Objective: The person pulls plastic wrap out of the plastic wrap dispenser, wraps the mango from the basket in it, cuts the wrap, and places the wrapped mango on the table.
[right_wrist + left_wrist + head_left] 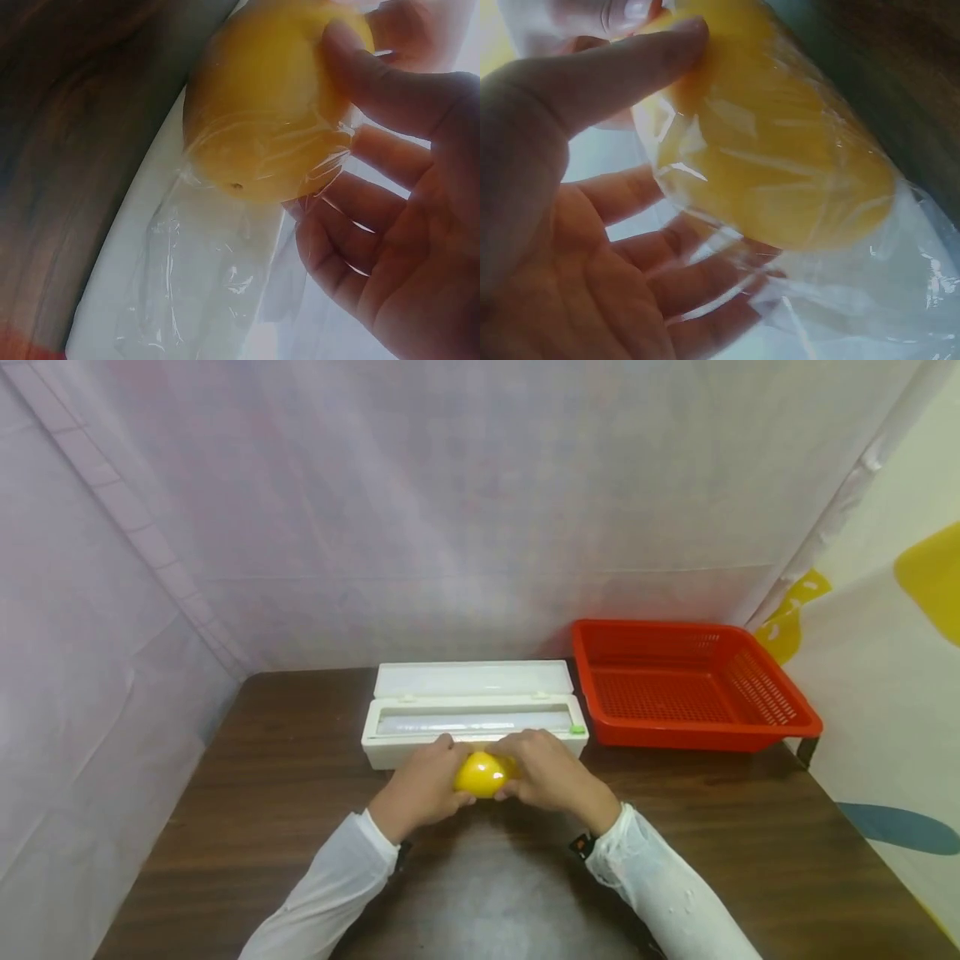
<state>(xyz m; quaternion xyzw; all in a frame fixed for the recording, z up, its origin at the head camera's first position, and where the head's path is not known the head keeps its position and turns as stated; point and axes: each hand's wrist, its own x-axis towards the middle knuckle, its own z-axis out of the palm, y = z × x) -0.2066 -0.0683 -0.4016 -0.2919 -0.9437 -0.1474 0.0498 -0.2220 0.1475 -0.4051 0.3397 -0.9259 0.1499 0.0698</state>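
Observation:
Both hands hold a smooth yellow fruit [481, 776] just in front of a white cling film dispenser [390, 753]. Clear cling film [855, 292] lies over the fruit, and a loose part hangs beyond it. In the left wrist view the left hand [423, 783] has its thumb on the near side of the fruit and its fingers behind the film. From the other side the right hand [551, 774] grips likewise, thumb on the fruit [262, 97] and fingers curled under the film. A small dark spot shows at one end of the fruit.
The dispenser's lid [472, 679] stands raised at the back, showing the film roll [472, 722] and a green slider [577, 730]. A red plastic basket [697, 735] sits at the back right of the brown wooden table [277, 760]. White curtains [450, 510] hang behind.

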